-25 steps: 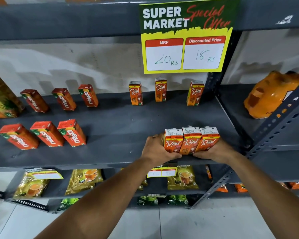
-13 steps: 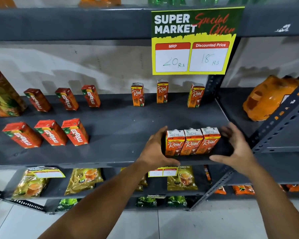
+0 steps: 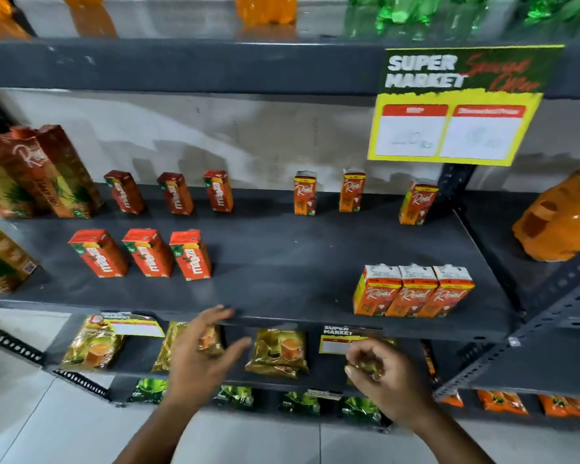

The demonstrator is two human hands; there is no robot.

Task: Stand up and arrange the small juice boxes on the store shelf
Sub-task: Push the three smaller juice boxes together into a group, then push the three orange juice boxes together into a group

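Three small orange juice boxes (image 3: 412, 291) marked "Real" are set upright at the front right of the dark store shelf (image 3: 282, 262), pressed side by side so that they touch, with white tops and labels turned forward. Three more of the same boxes are stood along the back of the shelf, apart from one another: one (image 3: 304, 193) toward the middle, one (image 3: 351, 191) just to its right, and one (image 3: 417, 204) near the right upright. On the left half, six small red boxes marked "maaza" are stood in two rows of three, a back row (image 3: 173, 193) and a front row (image 3: 144, 253), each box slightly separated from its neighbours.
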